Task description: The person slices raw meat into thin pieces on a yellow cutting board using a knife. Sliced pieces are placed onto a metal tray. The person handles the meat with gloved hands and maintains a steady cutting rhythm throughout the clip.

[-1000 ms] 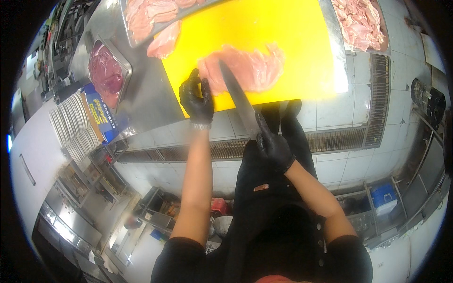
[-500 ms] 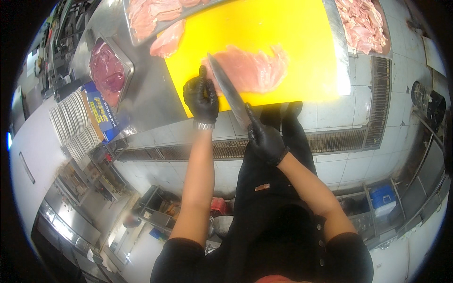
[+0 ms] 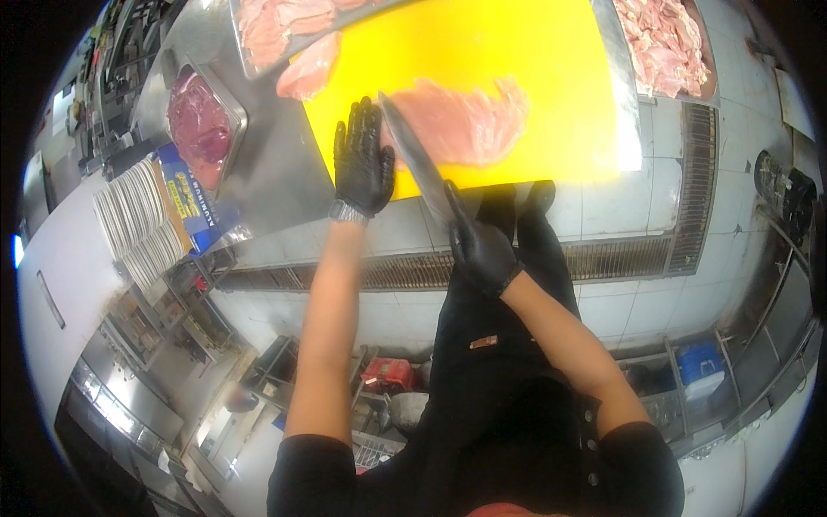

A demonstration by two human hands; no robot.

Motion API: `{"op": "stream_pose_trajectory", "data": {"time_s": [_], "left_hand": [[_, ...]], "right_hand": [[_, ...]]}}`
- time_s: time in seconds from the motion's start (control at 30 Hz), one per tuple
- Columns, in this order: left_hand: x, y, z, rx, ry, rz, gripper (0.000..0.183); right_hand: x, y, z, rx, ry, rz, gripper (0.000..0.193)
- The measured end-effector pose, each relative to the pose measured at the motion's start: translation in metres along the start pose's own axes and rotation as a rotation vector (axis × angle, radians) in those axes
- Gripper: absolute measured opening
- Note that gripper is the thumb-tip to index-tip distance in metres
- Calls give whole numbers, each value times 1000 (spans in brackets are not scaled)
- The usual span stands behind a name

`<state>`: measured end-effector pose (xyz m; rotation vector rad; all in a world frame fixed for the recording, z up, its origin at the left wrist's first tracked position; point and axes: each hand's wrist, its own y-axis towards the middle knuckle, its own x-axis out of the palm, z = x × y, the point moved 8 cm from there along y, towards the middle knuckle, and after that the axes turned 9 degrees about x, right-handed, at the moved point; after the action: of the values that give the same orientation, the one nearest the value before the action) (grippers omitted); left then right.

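A broad, flattened piece of raw chicken breast (image 3: 465,125) lies on the yellow cutting board (image 3: 551,52). Wrapped round the handle of a large kitchen knife (image 3: 415,159), my black-gloved right hand (image 3: 484,254) has its index finger along the blade's back. The blade slants up and left at the chicken's left end. Just left of it, my black-gloved left hand (image 3: 363,164) lies flat with fingers stretched out over the board; whatever is under the palm is hidden. A smaller chicken piece (image 3: 310,69) rests at the board's upper left edge.
A tray of chicken slices (image 3: 289,26) stands at the far left, and a tray of chicken pieces (image 3: 663,43) at the far right. On the steel table (image 3: 276,164) sit a small tray of dark red meat (image 3: 200,125), a blue foil box (image 3: 185,202) and stacked plates (image 3: 133,220).
My left hand has moved slightly left and up, its curled fingers now straightened and flat. The knife and my right hand have hardly moved.
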<state>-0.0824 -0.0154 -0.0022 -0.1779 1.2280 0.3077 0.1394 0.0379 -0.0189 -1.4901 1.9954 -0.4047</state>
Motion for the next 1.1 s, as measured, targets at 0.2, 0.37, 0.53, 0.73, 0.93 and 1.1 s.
{"op": "stream_pose_trajectory", "data": {"time_s": [0.2, 0.37, 0.53, 0.73, 0.93, 1.1], "left_hand": [[0, 0, -1, -16, -25, -1, 62], [-5, 0, 3, -13, -22, -1, 63], [3, -1, 24, 76, 4, -4, 77], [10, -7, 24, 42, 44, 2, 82], [9, -8, 27, 81, 33, 47, 78], [12, -7, 23, 75, -52, 28, 83]], "right_hand": [[-3, 4, -5, -93, 92, 72, 76], [-3, 4, -1, -90, 138, 60, 74], [0, 8, 5, -63, 158, 34, 72], [5, 10, 11, -33, 182, -5, 70], [6, 14, 7, -27, 230, -43, 68], [4, 19, 3, -28, 216, -22, 67]]}}
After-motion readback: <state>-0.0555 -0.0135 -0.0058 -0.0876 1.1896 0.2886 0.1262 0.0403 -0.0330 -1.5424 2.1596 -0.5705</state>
